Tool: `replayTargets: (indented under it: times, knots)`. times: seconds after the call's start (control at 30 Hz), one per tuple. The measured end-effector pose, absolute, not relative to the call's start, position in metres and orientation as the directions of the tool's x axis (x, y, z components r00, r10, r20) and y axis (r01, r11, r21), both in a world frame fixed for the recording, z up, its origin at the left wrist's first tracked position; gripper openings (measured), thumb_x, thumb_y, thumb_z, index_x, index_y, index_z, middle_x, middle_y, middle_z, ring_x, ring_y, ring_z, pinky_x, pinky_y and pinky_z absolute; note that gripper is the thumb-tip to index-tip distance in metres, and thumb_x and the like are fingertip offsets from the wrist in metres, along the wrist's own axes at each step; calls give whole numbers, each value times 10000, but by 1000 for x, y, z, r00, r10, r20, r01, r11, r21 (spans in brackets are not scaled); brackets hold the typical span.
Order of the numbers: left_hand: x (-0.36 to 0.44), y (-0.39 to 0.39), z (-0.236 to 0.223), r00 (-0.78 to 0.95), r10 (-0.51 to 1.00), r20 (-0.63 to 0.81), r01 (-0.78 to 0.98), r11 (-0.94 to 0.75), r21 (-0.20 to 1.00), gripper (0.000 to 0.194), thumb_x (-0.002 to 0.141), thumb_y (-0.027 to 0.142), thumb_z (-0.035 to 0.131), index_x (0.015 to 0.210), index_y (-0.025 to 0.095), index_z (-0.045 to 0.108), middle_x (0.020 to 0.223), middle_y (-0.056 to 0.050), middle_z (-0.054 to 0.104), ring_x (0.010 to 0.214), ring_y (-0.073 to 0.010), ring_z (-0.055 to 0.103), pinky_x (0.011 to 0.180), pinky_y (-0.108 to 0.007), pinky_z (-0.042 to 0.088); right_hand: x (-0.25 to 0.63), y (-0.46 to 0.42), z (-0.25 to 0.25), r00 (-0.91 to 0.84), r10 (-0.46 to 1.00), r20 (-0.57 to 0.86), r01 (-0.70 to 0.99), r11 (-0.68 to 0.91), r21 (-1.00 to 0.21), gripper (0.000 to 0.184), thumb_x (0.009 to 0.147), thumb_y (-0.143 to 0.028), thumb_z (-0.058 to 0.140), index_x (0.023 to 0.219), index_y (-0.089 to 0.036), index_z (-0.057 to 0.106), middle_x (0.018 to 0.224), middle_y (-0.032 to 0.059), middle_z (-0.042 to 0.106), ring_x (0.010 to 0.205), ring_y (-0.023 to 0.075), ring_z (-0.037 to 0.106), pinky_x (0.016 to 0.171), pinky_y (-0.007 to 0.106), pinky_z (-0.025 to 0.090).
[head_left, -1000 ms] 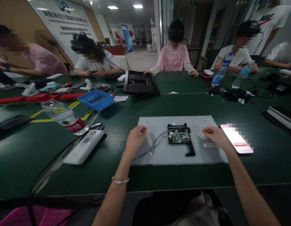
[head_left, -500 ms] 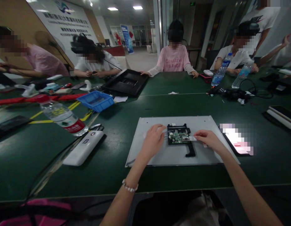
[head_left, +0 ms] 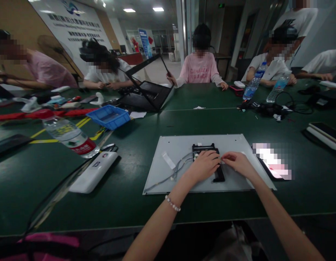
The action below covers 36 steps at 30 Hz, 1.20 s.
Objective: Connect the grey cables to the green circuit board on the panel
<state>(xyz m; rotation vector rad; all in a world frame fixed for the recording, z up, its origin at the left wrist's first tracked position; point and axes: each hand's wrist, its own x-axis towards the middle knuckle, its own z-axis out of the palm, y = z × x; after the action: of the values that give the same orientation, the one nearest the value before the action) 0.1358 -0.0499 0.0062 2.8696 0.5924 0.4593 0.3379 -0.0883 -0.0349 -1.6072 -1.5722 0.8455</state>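
A grey metal panel (head_left: 178,145) lies flat on the green table in front of me. A black frame (head_left: 203,146) holding a small circuit board sits at its middle. My left hand (head_left: 204,165) covers the board, fingers curled down and pressed together at its right edge. My right hand (head_left: 238,163) is pinched closed, its fingertips meeting my left fingertips beside the board. Whatever they pinch is mostly hidden; it looks like a small white strip. Thin grey cables (head_left: 177,168) and a white tape strip (head_left: 168,159) lie on the panel to the left.
A lit phone (head_left: 271,159) lies just right of the panel. To the left are a white power bank (head_left: 93,175), a lying water bottle (head_left: 67,136) and a blue bin (head_left: 109,116). Across the table a person lifts a black monitor bezel (head_left: 146,94). Others sit around.
My left hand moved right from the panel's left part onto the circuit board. My right hand moved left to meet it, carrying a white strip. The person opposite raised the black bezel.
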Motion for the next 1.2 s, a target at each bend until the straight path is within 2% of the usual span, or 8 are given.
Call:
replayTargets:
  times: [0.17, 0.47, 0.7, 0.87, 1.0, 1.2]
  knots:
    - [136, -50, 3, 870, 409, 276, 356, -908, 222, 237, 910, 207, 445, 1116, 176, 558, 1174, -60, 578, 1197, -196, 422, 1014, -377, 300, 333, -93, -30, 30, 988, 148, 626, 97, -774, 205, 744, -266, 580, 923, -199, 653, 968, 53, 654, 699, 155, 618, 696, 299, 494]
    - [138, -52, 4, 883, 412, 224, 405, -911, 80, 228, 921, 255, 447, 1113, 193, 551, 1227, -45, 545, 1205, -187, 415, 1027, -361, 288, 332, -92, -36, -23, 982, 187, 685, 152, -712, 143, 764, -238, 564, 857, -194, 663, 882, 44, 625, 662, 145, 599, 663, 288, 491]
    - [130, -62, 17, 846, 462, 267, 455, -886, 89, 278, 929, 272, 431, 1190, 222, 512, 1287, -49, 504, 1262, -207, 366, 1070, -413, 237, 332, -95, -32, -12, 976, 216, 678, 166, -716, 140, 787, -280, 563, 842, -203, 667, 857, 41, 634, 676, 155, 599, 647, 290, 484]
    - [100, -51, 36, 724, 595, 350, 575, -800, 169, 290, 922, 247, 428, 1200, 226, 509, 1279, -59, 504, 1223, -221, 410, 1022, -420, 317, 334, -98, -24, 42, 967, 252, 643, 167, -747, 190, 824, -330, 530, 839, -199, 666, 886, 54, 645, 708, 162, 601, 648, 292, 479]
    - [58, -27, 42, 533, 740, 410, 727, -648, 225, 278, 904, 238, 444, 1165, 207, 534, 1199, -71, 537, 1124, -230, 480, 971, -408, 373, 334, -98, -24, 49, 959, 281, 630, 188, -753, 184, 830, -322, 526, 837, -200, 664, 891, 56, 646, 712, 161, 593, 637, 287, 475]
    - [-3, -5, 19, 294, 878, 378, 866, -412, 283, 332, 840, 297, 528, 1158, 198, 542, 1141, -95, 519, 1054, -261, 504, 936, -420, 395, 334, -98, -24, 38, 954, 296, 626, 208, -751, 177, 832, -322, 532, 836, -203, 663, 891, 52, 647, 726, 163, 593, 627, 284, 468]
